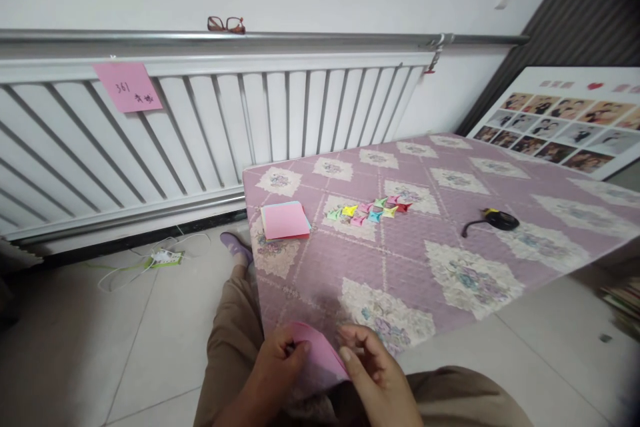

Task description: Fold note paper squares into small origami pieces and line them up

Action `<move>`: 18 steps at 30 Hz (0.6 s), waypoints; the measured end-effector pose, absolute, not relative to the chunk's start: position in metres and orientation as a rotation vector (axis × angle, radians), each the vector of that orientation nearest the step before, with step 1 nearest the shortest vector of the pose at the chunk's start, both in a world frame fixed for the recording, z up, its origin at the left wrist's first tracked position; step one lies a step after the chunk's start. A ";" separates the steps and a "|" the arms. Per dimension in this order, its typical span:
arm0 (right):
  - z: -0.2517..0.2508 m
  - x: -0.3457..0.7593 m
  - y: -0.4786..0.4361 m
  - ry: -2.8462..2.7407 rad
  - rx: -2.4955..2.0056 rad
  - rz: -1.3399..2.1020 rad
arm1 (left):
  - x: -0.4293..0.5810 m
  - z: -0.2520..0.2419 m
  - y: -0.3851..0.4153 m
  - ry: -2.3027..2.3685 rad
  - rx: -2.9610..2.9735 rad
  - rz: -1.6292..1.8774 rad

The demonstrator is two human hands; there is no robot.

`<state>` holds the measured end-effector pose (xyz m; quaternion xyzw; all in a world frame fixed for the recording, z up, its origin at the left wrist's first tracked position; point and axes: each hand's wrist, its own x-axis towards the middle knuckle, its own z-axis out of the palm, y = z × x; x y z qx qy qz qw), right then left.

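Observation:
A pink sheet of paper, folded at least once, is held low in front of me over the near edge of the table. My left hand pinches its left side between thumb and forefinger. On the right side, my right hand has its thumb at the paper's edge with the fingers curled behind. Beyond them lies a stack of coloured paper, pink on top. To the right of the stack, several small folded paper pieces in green, yellow, pink, blue and red sit close together.
The table wears a purple floral cloth. A black corded object rests to the right, near a photo board. Glasses lie on the pipe above the radiator, where a pink note hangs. A power strip is on the floor.

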<state>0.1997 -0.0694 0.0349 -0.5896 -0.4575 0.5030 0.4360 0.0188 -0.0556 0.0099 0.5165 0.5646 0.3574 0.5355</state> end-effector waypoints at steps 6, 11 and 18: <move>0.038 0.191 -0.064 -1.305 -1.346 1.490 | 0.019 0.004 -0.060 1.216 1.075 0.817; 0.046 0.186 -0.066 -1.325 -1.319 1.513 | 0.018 0.006 -0.061 1.089 0.964 0.841; 0.044 0.186 -0.067 -1.449 -1.385 1.323 | 0.023 0.011 -0.064 1.007 0.885 0.784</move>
